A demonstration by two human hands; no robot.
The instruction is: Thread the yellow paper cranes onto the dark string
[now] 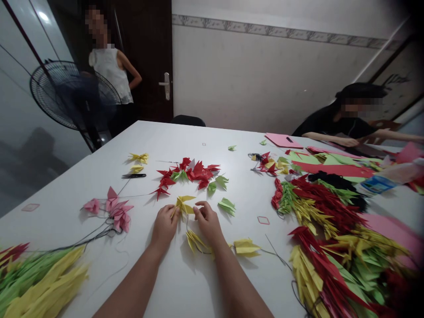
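My left hand (167, 223) pinches a yellow folded paper piece (183, 204) by its left side. Close to the right side of that piece, my right hand (207, 218) has its fingers curled; whether they grip it or a thread is too small to tell. A dark cord runs down from the piece to another yellow folded piece (195, 240) and on to a third yellow one (247, 247) beside my right forearm. Beyond my hands lie red folded pieces (200, 172) with a few green ones (228, 206).
Pink folded pieces (121, 212), black snips (134, 176) and yellow pieces (138, 157) lie left. Strung paper bundles cover the right (327, 207) and near-left (46, 282) of the white table (149, 137). A fan (76, 95) and one person stand behind; another sits right.
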